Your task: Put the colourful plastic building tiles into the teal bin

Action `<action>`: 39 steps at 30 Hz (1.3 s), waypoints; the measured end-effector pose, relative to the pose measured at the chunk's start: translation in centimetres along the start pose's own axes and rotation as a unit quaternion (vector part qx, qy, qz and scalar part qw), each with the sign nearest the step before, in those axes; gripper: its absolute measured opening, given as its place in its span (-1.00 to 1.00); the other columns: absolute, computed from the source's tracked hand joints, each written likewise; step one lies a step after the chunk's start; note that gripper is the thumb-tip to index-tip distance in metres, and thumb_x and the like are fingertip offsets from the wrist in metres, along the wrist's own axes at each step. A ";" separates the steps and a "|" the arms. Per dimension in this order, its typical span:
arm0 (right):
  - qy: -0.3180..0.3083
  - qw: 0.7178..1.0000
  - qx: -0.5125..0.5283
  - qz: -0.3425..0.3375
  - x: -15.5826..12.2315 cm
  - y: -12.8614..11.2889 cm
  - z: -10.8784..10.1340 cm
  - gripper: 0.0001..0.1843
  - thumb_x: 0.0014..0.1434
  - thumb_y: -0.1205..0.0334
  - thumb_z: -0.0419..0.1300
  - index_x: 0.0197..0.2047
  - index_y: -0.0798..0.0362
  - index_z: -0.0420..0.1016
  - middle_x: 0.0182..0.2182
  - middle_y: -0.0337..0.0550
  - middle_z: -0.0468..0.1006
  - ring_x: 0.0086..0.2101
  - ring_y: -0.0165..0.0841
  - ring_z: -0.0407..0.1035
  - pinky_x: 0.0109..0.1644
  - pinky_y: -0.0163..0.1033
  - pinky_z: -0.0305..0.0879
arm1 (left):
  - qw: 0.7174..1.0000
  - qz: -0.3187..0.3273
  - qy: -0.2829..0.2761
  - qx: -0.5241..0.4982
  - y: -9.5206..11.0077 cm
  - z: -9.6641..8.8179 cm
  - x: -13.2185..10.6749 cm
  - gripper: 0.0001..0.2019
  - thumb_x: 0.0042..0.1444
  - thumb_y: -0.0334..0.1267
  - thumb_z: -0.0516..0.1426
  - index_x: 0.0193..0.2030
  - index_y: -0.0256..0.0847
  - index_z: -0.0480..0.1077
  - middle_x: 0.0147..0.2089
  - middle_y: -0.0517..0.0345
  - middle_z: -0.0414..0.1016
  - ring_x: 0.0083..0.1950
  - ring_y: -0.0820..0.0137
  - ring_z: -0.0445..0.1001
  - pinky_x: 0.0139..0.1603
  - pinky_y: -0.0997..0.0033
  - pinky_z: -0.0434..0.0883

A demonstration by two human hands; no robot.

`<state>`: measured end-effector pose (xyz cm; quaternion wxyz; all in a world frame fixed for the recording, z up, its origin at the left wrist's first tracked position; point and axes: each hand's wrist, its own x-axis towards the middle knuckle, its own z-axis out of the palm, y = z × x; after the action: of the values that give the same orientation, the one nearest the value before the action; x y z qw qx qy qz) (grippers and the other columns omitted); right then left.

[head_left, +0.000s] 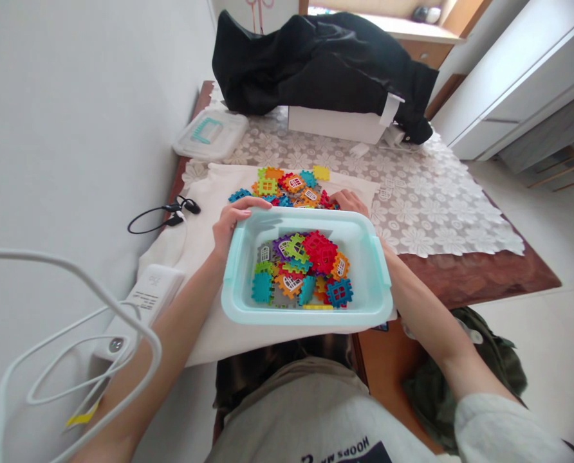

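My left hand grips the near-left part of the rim of a pale aqua plastic bin, which is full of colourful interlocking plastic waffle tiles. My right forearm runs along the bin's right side, and my right hand shows past the far rim, partly hidden by the bin. Its fingers lie close to a loose pile of similar tiles, spread on a white cloth. I cannot tell whether that hand holds the bin.
A clear plastic lid with aqua handles lies on the lace table cover. Black earphones and a white power strip sit at the left, near a white wall. A white box and black fabric stand behind.
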<state>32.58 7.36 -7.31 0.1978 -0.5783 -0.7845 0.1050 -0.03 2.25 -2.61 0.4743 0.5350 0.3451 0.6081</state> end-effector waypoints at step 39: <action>-0.018 0.998 0.032 -0.044 -0.1 1.1 -0.4 -0.42 0.46 0.02 0.18 0.43 0.05 0.51 0.30 0.15 0.63 0.18 0.07 0.38 0.38 0.13 0.34 | 1.000 0.007 0.015 -0.007 0.1 0.2 -0.3 -0.84 0.17 -0.18 0.31 -0.42 -0.11 0.59 -0.14 0.04 0.72 -0.10 0.16 0.70 -0.08 0.22 0.69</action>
<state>33.70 7.55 -7.40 0.2066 -0.5348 -0.8087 0.1313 0.16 1.95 -2.61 0.4686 0.5249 0.3446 0.6214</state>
